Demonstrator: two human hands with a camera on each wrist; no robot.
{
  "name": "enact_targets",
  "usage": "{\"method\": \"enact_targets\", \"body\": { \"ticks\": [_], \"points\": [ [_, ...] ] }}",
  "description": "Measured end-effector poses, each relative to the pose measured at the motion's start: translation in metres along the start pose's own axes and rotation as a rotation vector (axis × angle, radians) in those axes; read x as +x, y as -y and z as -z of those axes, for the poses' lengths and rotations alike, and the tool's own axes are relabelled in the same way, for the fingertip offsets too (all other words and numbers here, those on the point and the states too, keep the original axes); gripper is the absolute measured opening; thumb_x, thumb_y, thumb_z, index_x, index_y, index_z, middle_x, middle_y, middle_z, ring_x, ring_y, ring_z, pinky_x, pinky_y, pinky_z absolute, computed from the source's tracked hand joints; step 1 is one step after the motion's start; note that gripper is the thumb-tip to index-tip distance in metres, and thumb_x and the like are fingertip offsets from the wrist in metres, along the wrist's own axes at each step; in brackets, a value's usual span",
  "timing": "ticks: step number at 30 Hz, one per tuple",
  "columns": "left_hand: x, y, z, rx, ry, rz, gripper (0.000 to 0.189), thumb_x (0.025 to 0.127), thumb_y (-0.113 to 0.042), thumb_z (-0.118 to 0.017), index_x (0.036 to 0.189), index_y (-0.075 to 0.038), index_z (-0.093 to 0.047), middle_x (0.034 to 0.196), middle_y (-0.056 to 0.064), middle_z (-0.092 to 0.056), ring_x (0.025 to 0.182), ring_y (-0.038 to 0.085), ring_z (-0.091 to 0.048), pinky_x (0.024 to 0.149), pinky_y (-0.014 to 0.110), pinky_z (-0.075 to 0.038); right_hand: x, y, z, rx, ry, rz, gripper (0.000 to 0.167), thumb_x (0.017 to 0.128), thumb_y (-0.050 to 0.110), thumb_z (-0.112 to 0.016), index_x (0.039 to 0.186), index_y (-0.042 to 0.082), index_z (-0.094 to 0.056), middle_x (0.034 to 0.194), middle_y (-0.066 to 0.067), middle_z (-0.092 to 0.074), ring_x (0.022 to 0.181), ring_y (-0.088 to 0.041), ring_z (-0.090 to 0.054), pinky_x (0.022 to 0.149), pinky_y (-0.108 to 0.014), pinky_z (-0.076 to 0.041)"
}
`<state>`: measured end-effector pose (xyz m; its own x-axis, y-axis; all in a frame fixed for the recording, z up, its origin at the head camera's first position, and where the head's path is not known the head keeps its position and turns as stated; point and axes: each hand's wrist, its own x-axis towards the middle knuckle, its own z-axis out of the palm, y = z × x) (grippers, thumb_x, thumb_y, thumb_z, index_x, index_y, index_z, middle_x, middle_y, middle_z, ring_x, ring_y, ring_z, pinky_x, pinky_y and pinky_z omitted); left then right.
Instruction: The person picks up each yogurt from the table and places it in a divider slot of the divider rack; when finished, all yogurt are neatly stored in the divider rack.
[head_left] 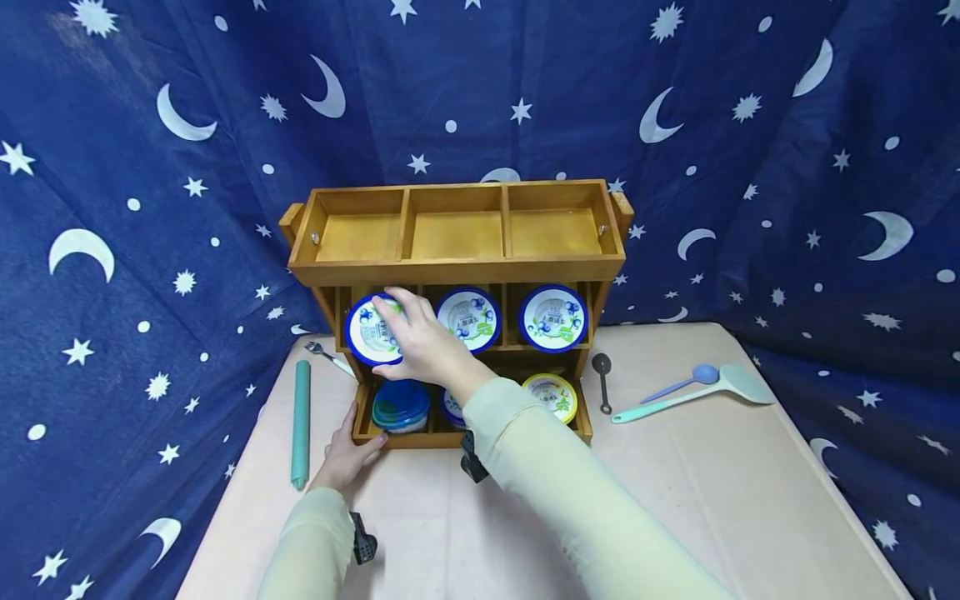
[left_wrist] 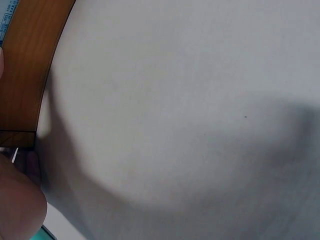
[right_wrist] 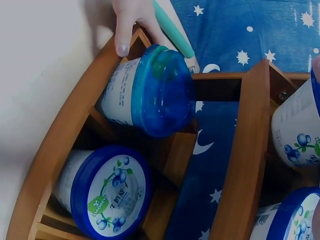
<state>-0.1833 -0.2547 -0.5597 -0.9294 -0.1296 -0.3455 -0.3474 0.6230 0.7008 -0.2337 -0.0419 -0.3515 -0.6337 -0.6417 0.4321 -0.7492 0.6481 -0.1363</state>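
A wooden rack stands with two lower rows of tubs under an open-topped tray. My right hand grips a white yogurt tub with a blue-rimmed lid, at the left of the middle row. Its fingers span the lid's upper edge and the thumb sits at the lower edge. My left hand holds the rack's lower left corner, thumb over the front board. Right beside that thumb sits a tub with a clear blue cover, in the bottom left compartment. The right wrist view also shows the left hand.
Two more blue-lidded tubs, one central and one right, share the middle row. Below are another blue-lidded tub and a yellow-lidded tub. A teal roll and fork lie left; a dark spoon, blue spoon and turner right.
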Motion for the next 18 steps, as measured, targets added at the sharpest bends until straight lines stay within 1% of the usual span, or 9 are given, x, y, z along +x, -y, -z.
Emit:
{"method": "enact_targets", "body": {
  "ticks": [5,6,9,12,15,18],
  "points": [
    [-0.0008,0.0057,0.0027,-0.014,-0.018,0.015,0.104,0.079,-0.06,-0.062,0.152,-0.025,0.004,0.149,0.029,-0.013,0.126,0.05,-0.017,0.101,0.067,-0.019,0.0045,0.0044,-0.0055,-0.001,0.047,0.002,0.097,0.076,0.053,-0.071,0.148,0.009,-0.022,0.148,-0.017,-0.015,0.13,-0.034,-0.03,0.1,-0.031,-0.04],
    [-0.0009,0.0059,0.0032,-0.016,-0.023,0.008,0.104,0.08,-0.059,-0.063,0.152,-0.024,0.003,0.148,0.029,-0.013,0.126,0.05,-0.017,0.101,0.067,-0.019,0.0053,0.0048,-0.006,0.002,0.051,0.0,0.097,0.076,0.052,-0.071,0.147,0.008,-0.022,0.148,-0.017,-0.015,0.13,-0.034,-0.03,0.1,-0.032,-0.039],
    [-0.0002,0.004,0.0027,-0.021,-0.025,-0.015,0.102,0.08,-0.057,-0.063,0.152,-0.025,0.002,0.148,0.03,-0.014,0.125,0.05,-0.018,0.101,0.067,-0.019,0.0069,0.0038,-0.0061,-0.017,0.055,-0.028,0.098,0.075,0.051,-0.073,0.147,0.009,-0.023,0.148,-0.018,-0.015,0.129,-0.034,-0.031,0.1,-0.031,-0.039],
    [0.0008,0.0009,0.0003,-0.033,-0.012,-0.021,0.102,0.08,-0.057,-0.063,0.152,-0.026,0.003,0.148,0.029,-0.014,0.125,0.051,-0.018,0.101,0.068,-0.018,0.0073,0.0016,-0.0048,-0.035,0.062,-0.048,0.098,0.074,0.05,-0.074,0.147,0.008,-0.024,0.147,-0.019,-0.017,0.128,-0.034,-0.033,0.1,-0.03,-0.039],
    [0.0004,-0.0014,-0.0015,-0.036,-0.013,-0.006,0.101,0.081,-0.056,-0.063,0.152,-0.027,0.002,0.148,0.028,-0.014,0.126,0.05,-0.017,0.101,0.067,-0.018,0.0086,-0.0004,-0.0044,-0.045,0.075,-0.042,0.098,0.074,0.05,-0.074,0.147,0.006,-0.024,0.146,-0.02,-0.019,0.127,-0.035,-0.035,0.101,-0.032,-0.038],
    [-0.0004,-0.0019,-0.0023,-0.035,-0.019,-0.014,0.1,0.082,-0.054,-0.063,0.152,-0.025,0.002,0.148,0.029,-0.014,0.126,0.05,-0.018,0.101,0.067,-0.017,0.0098,-0.0029,-0.006,-0.044,0.074,-0.034,0.096,0.075,0.048,-0.074,0.146,0.006,-0.026,0.144,-0.021,-0.022,0.124,-0.036,-0.04,0.099,-0.033,-0.041]
  ]
}}
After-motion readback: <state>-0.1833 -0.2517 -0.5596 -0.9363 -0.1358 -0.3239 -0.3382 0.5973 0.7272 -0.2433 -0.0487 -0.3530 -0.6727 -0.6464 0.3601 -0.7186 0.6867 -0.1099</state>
